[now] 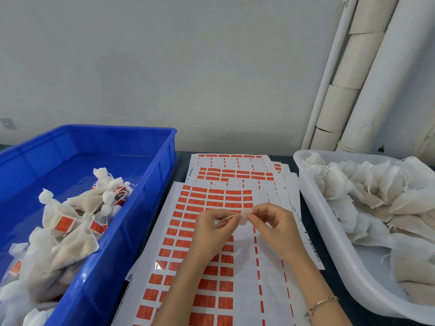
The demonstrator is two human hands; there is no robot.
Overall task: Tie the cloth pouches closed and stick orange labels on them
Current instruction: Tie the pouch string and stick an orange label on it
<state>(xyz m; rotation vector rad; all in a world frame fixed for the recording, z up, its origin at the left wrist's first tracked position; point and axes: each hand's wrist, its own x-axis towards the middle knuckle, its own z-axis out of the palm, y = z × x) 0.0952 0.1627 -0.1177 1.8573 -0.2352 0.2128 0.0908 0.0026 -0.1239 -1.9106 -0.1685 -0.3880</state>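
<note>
My left hand (213,225) and my right hand (270,222) meet above the sheets of orange labels (202,231). The left hand's fingers curl round a pouch's white drawstring (229,217) and a bit of white cloth. A small pale tab (244,216) at the string's end is pinched by my right hand's fingertips. Most of the pouch itself is hidden inside the left hand. Tied pouches bearing orange labels (68,222) lie in the blue bin (131,208) on the left. Untied cloth pouches (367,196) fill the white tub (329,234) on the right.
Several label sheets (235,172) overlap on the dark table between the bin and the tub. White and beige rolls and pipes (360,74) lean against the grey wall at the back right. A bracelet (321,303) sits on my right wrist.
</note>
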